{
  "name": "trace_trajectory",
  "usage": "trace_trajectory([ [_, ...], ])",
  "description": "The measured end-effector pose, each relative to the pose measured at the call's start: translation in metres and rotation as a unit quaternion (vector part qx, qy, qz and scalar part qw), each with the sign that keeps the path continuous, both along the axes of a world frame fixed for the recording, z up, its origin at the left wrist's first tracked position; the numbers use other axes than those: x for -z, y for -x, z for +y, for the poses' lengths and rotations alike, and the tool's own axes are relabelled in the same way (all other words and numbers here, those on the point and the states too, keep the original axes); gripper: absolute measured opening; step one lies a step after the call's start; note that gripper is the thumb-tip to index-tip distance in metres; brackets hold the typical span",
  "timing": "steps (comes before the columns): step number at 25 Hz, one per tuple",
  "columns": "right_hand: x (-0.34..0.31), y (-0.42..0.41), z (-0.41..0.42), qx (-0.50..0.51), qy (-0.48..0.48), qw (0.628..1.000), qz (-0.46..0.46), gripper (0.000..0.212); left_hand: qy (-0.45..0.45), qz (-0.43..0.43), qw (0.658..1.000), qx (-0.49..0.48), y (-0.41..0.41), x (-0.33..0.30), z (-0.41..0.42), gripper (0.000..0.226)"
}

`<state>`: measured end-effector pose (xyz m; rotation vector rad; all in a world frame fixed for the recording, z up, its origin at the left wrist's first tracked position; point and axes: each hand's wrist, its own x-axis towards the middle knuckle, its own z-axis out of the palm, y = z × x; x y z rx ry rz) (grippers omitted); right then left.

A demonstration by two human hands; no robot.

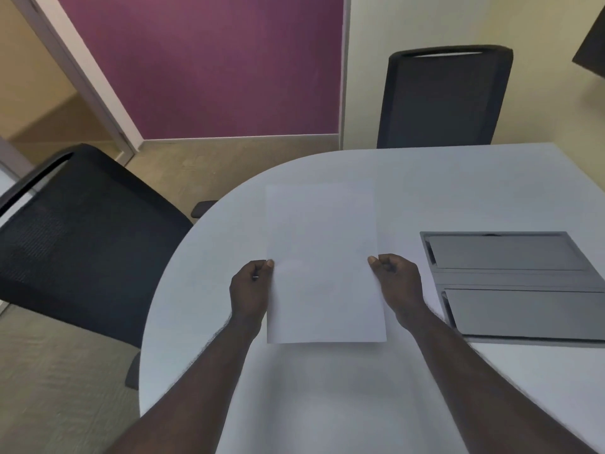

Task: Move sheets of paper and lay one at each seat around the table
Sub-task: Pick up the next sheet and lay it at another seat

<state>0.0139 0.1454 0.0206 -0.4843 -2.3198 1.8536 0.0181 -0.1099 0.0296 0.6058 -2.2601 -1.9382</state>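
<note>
you've got the paper pinched by both side edges, left hand and right hand, over the table end left of the cable hatch, so I'd say just lower it flat and let go

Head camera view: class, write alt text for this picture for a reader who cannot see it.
Two bare hands, left hand and right hand, hold a blank white sheet of paper by its side edges over a rounded white table. Two black chairs stand at the table, and a grey cable box sits in it on the right.
</note>
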Motion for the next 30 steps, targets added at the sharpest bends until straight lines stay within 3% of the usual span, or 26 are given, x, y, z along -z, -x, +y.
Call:
trace_trajectory([
  [20, -0.089, -0.091, -0.249, -0.034, 0.032, 0.995, 0.083, 0.016, 0.059, 0.110, 0.992, -0.020, -0.109, -0.093, -0.250, 0.018],
  [30, -0.150, -0.084, -0.348, -0.062, 0.057, 0.987, 0.135, 0.016, 0.051, 0.158, 0.985, -0.051, -0.118, -0.152, -0.343, 0.021],
])
